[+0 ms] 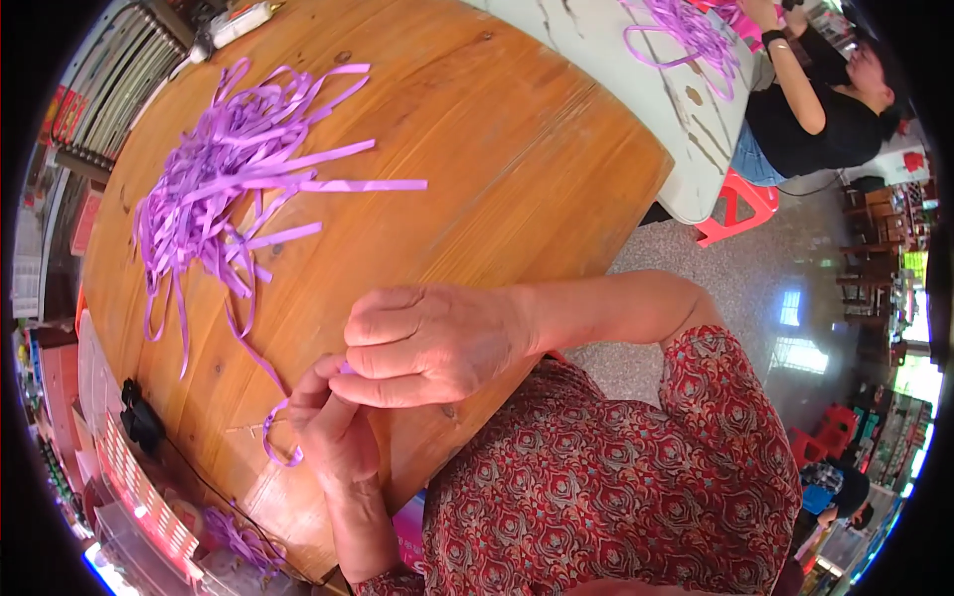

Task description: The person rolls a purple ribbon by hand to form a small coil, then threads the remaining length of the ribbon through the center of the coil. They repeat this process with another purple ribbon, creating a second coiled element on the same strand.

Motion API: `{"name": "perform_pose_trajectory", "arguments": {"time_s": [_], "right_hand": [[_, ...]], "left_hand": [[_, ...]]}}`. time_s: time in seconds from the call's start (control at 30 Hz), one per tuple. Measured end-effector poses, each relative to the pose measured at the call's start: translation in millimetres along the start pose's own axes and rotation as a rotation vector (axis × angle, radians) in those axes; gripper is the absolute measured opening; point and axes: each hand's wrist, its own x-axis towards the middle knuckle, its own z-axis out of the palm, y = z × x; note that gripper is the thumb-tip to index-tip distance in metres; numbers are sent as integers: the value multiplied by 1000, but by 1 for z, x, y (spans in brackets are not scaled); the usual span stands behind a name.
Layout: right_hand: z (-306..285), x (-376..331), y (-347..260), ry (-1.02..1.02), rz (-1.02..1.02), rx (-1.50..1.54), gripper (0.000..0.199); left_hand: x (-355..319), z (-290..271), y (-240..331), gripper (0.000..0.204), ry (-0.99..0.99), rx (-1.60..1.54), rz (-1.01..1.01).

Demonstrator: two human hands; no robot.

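Observation:
My left hand [336, 429] and my right hand [427, 343] meet over the near edge of a round wooden table [477, 149]. Both pinch one thin purple ribbon strip [273, 437], which curls in a loop below my left fingers and trails up toward a loose pile of purple ribbon strips [224, 169] spread on the table's far left part. My right hand lies over the left fingers and hides the pinched spot.
A black object with a cord [141, 419] sits at the table's left edge. A white table [636, 70] with more purple ribbon [691, 35] stands beyond, where another person in black [815, 109] sits beside a red stool [735, 204].

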Motion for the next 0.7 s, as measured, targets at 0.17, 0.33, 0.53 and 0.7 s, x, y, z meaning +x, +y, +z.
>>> {"name": "perform_pose_trajectory", "arguments": {"time_s": [0.17,0.33,0.53,0.7], "right_hand": [[-1,6,12,-27,-66,98,29],[7,5,8,-30,215,274,30],[-3,11,4,-44,471,405,26],[2,11,1,-67,585,501,15]], "left_hand": [[-2,-3,6,16,-42,-155,-144],[0,-6,0,16,-28,-125,-112],[1,-4,2,12,57,-3,-8],[-3,5,5,10,87,54,32]]}}
